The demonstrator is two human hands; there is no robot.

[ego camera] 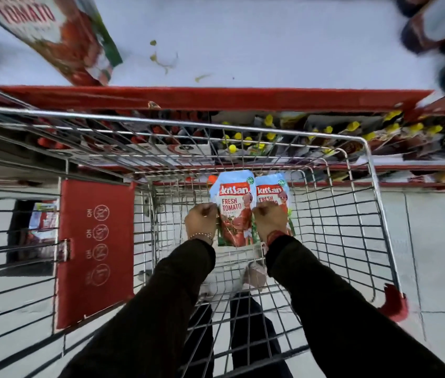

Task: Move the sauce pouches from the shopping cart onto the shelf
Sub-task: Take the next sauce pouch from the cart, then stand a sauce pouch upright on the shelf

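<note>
Two tomato sauce pouches stand side by side inside the wire shopping cart [374,186], near its far end. My left hand [201,220] grips the left edge of the left pouch [233,205]. My right hand [270,221] is closed over the lower front of the right pouch [271,190], hiding most of it. Both pouches are pale blue on top with red tomato print below. The white shelf [256,42] with a red front edge lies beyond the cart. One more pouch [52,34] lies on it at the far left.
Dark bottles [434,31] stand at the shelf's right end. A lower shelf [352,135] holds yellow-capped bottles and red packs. The cart's red child-seat flap [95,249] is at the left. Small stains mark the white shelf surface.
</note>
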